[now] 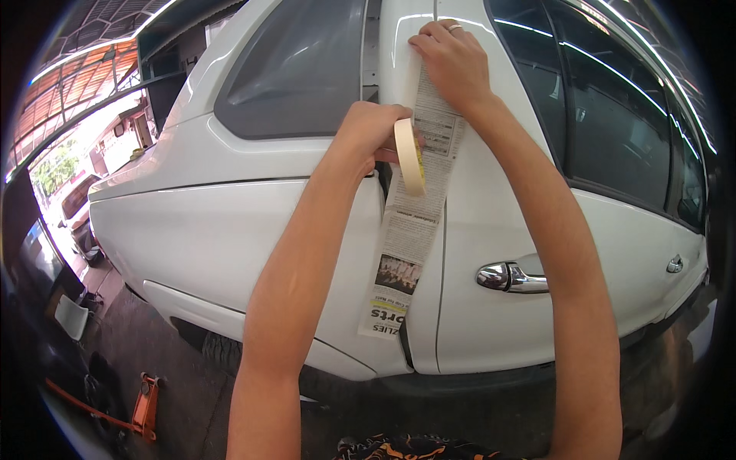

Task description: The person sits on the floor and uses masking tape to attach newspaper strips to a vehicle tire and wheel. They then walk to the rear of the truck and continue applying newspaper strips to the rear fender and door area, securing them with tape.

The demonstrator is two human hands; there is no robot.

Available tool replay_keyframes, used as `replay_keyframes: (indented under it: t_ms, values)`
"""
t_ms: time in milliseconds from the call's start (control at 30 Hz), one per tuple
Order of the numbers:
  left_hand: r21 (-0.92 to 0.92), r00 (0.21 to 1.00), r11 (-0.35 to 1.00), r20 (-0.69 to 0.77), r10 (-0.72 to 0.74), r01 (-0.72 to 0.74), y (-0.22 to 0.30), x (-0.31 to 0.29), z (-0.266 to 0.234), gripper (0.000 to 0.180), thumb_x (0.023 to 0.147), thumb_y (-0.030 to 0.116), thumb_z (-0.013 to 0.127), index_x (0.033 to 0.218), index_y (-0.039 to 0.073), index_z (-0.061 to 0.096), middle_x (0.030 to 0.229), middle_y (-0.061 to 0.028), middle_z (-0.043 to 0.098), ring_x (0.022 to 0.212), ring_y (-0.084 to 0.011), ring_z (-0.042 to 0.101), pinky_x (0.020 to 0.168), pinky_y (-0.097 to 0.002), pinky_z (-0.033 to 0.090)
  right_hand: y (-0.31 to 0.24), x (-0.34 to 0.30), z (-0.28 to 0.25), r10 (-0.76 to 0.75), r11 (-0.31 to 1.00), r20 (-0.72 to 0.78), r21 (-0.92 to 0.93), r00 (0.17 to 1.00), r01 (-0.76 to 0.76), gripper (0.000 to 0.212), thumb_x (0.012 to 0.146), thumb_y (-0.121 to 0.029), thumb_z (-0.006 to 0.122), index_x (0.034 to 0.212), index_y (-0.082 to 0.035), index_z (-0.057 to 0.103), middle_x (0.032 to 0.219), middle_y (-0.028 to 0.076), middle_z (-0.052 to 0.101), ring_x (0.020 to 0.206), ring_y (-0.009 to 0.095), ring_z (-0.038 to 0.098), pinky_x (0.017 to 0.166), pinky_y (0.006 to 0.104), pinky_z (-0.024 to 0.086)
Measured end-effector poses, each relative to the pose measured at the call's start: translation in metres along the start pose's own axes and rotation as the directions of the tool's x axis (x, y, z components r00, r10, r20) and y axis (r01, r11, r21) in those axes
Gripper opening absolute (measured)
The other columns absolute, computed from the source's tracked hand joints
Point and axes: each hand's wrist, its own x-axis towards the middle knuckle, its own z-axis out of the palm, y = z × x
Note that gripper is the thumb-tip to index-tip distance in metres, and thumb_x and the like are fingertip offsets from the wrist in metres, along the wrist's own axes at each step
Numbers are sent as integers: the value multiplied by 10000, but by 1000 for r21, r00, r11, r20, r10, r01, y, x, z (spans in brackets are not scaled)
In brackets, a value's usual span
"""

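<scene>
A long strip of newspaper (414, 230) hangs down the white car's side, along the gap between the rear body panel (230, 222) and the rear door (491, 222). My right hand (454, 65), with a ring on one finger, has its fingers curled and pinched together at the strip's top end, against the upper door frame. Lower and to the left, my left hand (376, 134) grips a roll of cream masking tape (410, 157), held on edge in front of the strip. The strip's lower end dangles loose near the bottom of the gap.
A chrome door handle (514, 277) sticks out below my right forearm. Dark glass fills the side windows (295, 73). On the floor at the lower left stands an orange jack (146, 406) with a long handle, and a pale chair (73, 317) is farther back.
</scene>
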Motion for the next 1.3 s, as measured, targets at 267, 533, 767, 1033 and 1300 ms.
replay_keyframes:
  t_ms: [267,533,767,1033,1300]
  values:
    - [-64,997,997,64,50,-46,-5,-21,-1,314,889,205,663,1014,-83,676,780,-148,682,748,-228,692,694,-360,583,-20,-22,-12,-47,998,-157,32,987,52,209,940,-244,635,1079,-135,748,1179,-17,678,1206,250,574,980,428,441]
    - [51,915,922,-117,387,-384,-17,-96,14,536,940,164,673,1345,-139,496,879,-104,718,829,-137,663,819,-291,524,-36,-27,-6,-52,996,-106,61,993,59,229,953,-236,622,1120,-122,729,1204,15,671,1218,259,569,1003,423,429]
    - [231,958,946,-124,259,-226,-99,-206,-6,505,1002,129,567,1443,-79,434,818,-79,723,789,-116,664,782,-260,514,-20,-45,3,-52,998,86,35,995,49,248,964,-230,610,1156,-111,712,1226,43,665,1228,266,565,1024,419,418]
    - [331,957,924,-271,-102,193,-237,-362,-32,519,979,97,598,1465,-15,455,800,-62,742,757,-92,665,731,-247,517,0,-37,-8,-43,997,312,-54,949,63,271,977,-222,597,1197,-97,693,1251,75,658,1240,275,560,1047,414,406]
    - [153,921,936,-286,-266,318,-226,-338,-19,538,951,98,647,1449,-14,478,751,-103,746,687,-150,729,714,-269,559,11,-53,-13,68,996,458,-78,886,-36,295,990,-215,583,1238,-84,674,1276,107,651,1252,284,555,1071,409,393]
